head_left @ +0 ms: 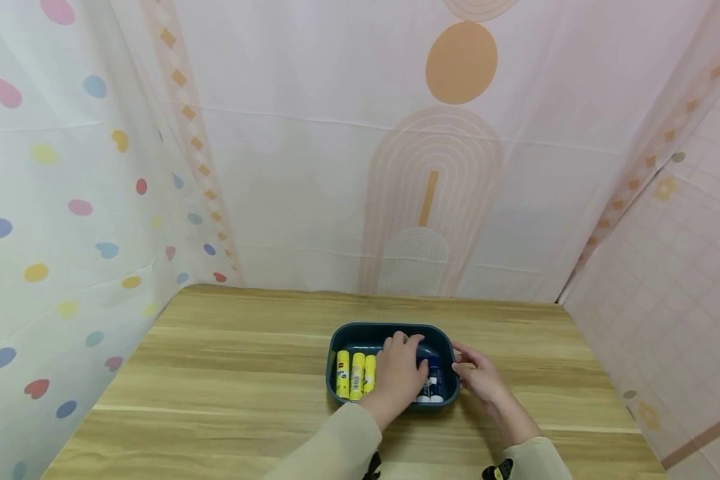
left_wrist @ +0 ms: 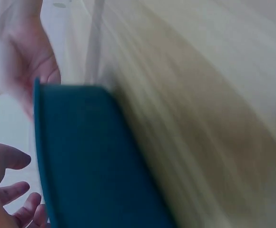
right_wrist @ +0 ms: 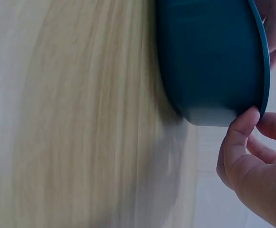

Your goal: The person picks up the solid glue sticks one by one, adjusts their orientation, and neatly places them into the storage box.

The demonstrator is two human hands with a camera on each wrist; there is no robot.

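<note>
A dark teal plastic bin (head_left: 390, 405) with rounded corners sits on the table. Inside it, on the left, several yellow glue sticks (head_left: 357, 375) lie side by side. Dark blue sticks with white ends (head_left: 435, 383) lie at the right. My left hand (head_left: 399, 372) reaches over the bin's middle, hiding part of the row. In the left wrist view the left hand (left_wrist: 7, 187) shows relaxed, spread fingers above the rim with nothing between them. My right hand (head_left: 485, 380) is at the bin's right end; in the right wrist view its thumb and fingers (right_wrist: 244, 124) pinch the rim.
The bin stands on a wood-grain table (head_left: 228, 373). Behind it hangs a pale patterned curtain (head_left: 288, 200), with a dotted curtain (head_left: 96, 227) at the left and a checked one (head_left: 678, 287) at the right.
</note>
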